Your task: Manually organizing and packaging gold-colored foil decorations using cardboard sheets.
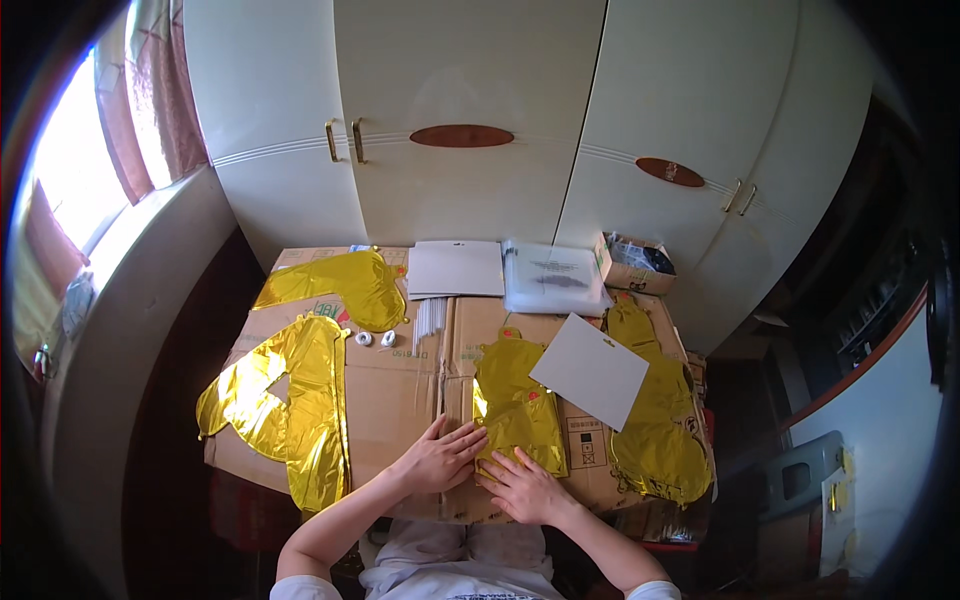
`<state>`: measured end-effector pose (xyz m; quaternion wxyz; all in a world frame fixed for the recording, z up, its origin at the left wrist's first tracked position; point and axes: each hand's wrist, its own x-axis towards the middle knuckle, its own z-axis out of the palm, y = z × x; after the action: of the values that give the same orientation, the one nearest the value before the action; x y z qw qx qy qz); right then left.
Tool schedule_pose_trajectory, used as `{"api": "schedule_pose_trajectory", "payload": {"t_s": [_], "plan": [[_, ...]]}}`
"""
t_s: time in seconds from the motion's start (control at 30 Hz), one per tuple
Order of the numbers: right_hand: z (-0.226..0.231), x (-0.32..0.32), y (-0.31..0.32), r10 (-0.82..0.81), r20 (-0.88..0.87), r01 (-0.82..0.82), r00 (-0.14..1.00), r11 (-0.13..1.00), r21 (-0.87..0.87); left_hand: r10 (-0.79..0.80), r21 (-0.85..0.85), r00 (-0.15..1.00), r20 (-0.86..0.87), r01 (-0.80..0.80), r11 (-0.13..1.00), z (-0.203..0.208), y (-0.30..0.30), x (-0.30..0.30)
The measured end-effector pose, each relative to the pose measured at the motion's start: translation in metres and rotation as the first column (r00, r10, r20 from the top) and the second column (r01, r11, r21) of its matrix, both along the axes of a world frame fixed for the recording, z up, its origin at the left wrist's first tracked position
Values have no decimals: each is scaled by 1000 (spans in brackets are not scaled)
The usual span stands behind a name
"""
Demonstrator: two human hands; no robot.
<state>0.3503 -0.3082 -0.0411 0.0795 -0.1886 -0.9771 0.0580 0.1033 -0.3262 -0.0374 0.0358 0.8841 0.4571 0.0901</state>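
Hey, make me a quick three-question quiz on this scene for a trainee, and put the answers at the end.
1. True or false: the left hand and the right hand both touch the middle gold foil piece.
2. How many small white rolls lie to the left of the white sticks?
3. Which flat item partly overlaps the rightmost gold foil piece?

Key:
1. True.
2. Two.
3. A white card.

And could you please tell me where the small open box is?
In the head view, the small open box sits at the far right corner of the cardboard-covered table, just right of the clear plastic stack.
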Motion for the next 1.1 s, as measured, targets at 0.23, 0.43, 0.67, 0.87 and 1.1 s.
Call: {"api": "schedule_pose_trajectory", "payload": {"t_s": [0.23, 0.43, 0.67, 0.87, 1.1], "plan": [[0, 0, 1, 14, -23, -14, 1000, 1000, -2, 94, 39, 993, -65, -91, 995, 6, 16, 0], [3, 0, 0, 14, -33, -14, 999, 1000, -14, 151, 5, 986, -76, -151, 988, 5, 43, -4], [0, 2, 1, 16, 4, -16, 1000, 1000, -14, 204, -38, 975, -94, -208, 977, 1, 72, -17], [0, 2, 1, 14, 7, -14, 1000, 1000, -9, 257, 5, 958, -124, -258, 966, 1, 85, -15], [-2, 2, 0, 6, -18, -7, 1000, 1000, -22, 314, 36, 942, -122, -312, 949, 1, 90, -12]]}}
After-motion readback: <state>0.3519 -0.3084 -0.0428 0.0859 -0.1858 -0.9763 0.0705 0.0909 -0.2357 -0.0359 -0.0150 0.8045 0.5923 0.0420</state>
